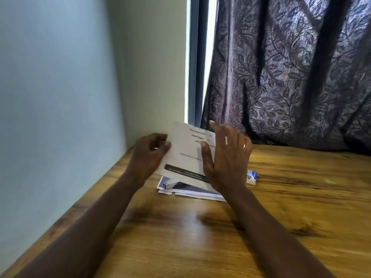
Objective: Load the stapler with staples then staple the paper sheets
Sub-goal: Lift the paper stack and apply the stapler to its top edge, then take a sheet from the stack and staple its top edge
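Pinching printed sheet (186, 153) at 9 o'clock edge with curled left hand (149, 155); steadying 3 o'clock edge with straight-fingered right hand (226, 159). Underneath, at 6 o'clock: metal stapler (170, 184) on paper stack (196, 192).

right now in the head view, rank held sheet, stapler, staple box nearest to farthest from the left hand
1. held sheet, pinched by the left hand at its left edge
2. stapler, just below, on the papers
3. staple box, far right, past the right hand
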Available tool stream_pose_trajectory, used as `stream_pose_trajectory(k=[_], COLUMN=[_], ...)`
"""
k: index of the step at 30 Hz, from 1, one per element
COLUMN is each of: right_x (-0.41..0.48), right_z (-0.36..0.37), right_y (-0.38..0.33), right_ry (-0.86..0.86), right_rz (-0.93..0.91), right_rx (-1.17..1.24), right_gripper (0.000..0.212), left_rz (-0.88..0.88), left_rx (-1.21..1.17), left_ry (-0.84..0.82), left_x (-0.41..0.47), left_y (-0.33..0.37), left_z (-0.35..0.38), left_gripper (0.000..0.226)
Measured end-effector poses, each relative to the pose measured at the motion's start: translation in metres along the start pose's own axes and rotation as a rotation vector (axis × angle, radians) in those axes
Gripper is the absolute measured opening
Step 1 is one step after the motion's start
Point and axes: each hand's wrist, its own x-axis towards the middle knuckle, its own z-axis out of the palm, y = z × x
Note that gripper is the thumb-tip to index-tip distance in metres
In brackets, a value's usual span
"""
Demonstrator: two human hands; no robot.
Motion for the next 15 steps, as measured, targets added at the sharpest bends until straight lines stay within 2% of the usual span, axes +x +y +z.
stream_pose_trajectory(k=[2,5,10,15], right_x=[-0.003,-0.011,-0.022,-0.027], right_z=[0.002,0.011,0.028,0.039], right_y=[-0.004,-0.006,0.003,0.01], right_ry=[-0.041,-0.298,-0.689,-0.902], right_rz=[0.074,0.197,0.27,0.245], right_rx=[0.088,0.206,0.238,0.091], right_gripper=[0.052,0.068,0.082,0.087], left_rz=[-0.028,-0.1,-0.121,-0.135], left_rx=[-0.004,0.069,0.52,0.904], left_ry=[0.1,0.173,0.227,0.177], left_x=[0.009,0.024,0.058,0.07], left_y=[-0.006,-0.019,-0.035,-0.052], left_z=[-0.015,-0.033,-0.047,-0.046], left_gripper=[0.02,0.019,0.02,0.03])
